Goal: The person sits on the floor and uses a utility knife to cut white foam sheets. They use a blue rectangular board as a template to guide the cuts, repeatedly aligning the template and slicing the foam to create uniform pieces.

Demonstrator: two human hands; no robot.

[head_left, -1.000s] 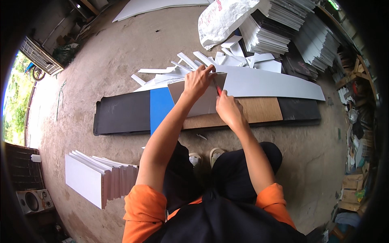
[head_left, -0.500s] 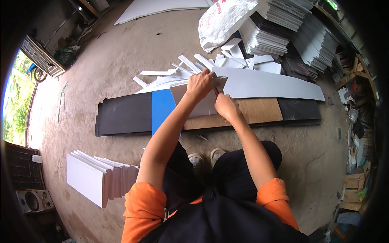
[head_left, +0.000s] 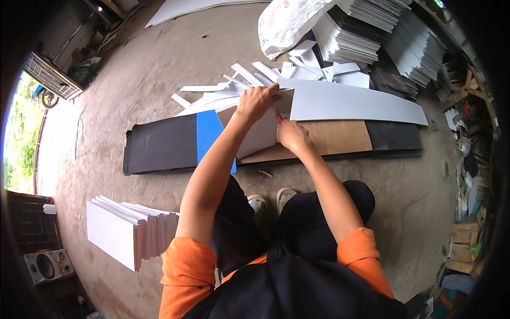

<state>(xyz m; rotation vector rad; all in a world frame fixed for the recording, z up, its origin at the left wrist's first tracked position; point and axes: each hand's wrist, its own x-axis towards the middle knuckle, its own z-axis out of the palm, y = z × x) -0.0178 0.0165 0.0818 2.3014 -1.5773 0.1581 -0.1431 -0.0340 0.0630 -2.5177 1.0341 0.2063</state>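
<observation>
My left hand (head_left: 257,103) is closed over the far edge of a pale grey-white board (head_left: 261,136), its fingertips partly hidden. This board stands tilted over a long brown board (head_left: 337,141) and a blue strip (head_left: 207,135). Beside its right edge, my right hand (head_left: 292,135) is wrapped round a small red tool (head_left: 280,118) that looks like a cutter. The tool's tip rests close to the board's face; whether it touches cannot be made out. Beneath lie long black sheets (head_left: 162,145), and a long white panel (head_left: 356,103) extends to the right.
White offcuts (head_left: 247,74) lie heaped behind the boards, near a white sack (head_left: 289,26). Stacks of white sheets (head_left: 345,45) stand at the far right. At near left, several white panels (head_left: 111,234) stand on edge on the concrete floor (head_left: 138,80). A speaker (head_left: 49,267) is farther left.
The held board has turned, showing more of its face. My right hand and the red tool have shifted slightly left. The whole view has also moved a little.
</observation>
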